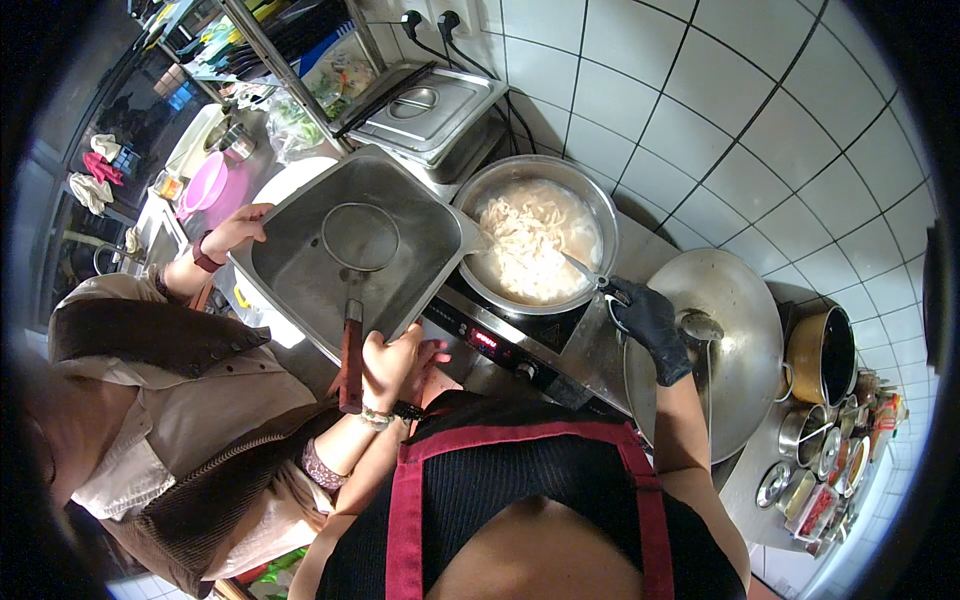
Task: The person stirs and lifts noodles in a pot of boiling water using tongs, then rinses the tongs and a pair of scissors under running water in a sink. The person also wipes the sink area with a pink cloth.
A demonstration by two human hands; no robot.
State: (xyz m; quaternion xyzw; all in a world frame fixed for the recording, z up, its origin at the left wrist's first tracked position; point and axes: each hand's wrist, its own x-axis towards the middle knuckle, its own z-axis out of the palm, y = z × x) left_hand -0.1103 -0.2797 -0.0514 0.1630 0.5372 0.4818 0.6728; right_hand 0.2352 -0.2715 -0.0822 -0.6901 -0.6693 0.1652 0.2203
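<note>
My right hand (649, 322), in a black glove, grips the handles of metal scissors (581, 268). Their tip reaches over pale strips of food (525, 240) in cloudy liquid inside a round steel pot (611, 225). My left hand (429, 364) is partly hidden behind a co-worker's hand (390, 367), near the lower corner of a deep rectangular metal pan (292, 289); its grip cannot be made out. The co-worker's other hand (244, 225) holds the pan's left edge. A round wire strainer (360, 236) with a wooden handle (351, 367) rests across the pan, whose right corner meets the pot's rim.
The pot stands on an induction cooker (487, 341) with a lit display. Right of it are a large wok (739, 322) with a ladle (703, 326), a brown pot (814, 360) and small containers. A lidded steel container (427, 112) stands behind; a pink bowl (206, 184) is left.
</note>
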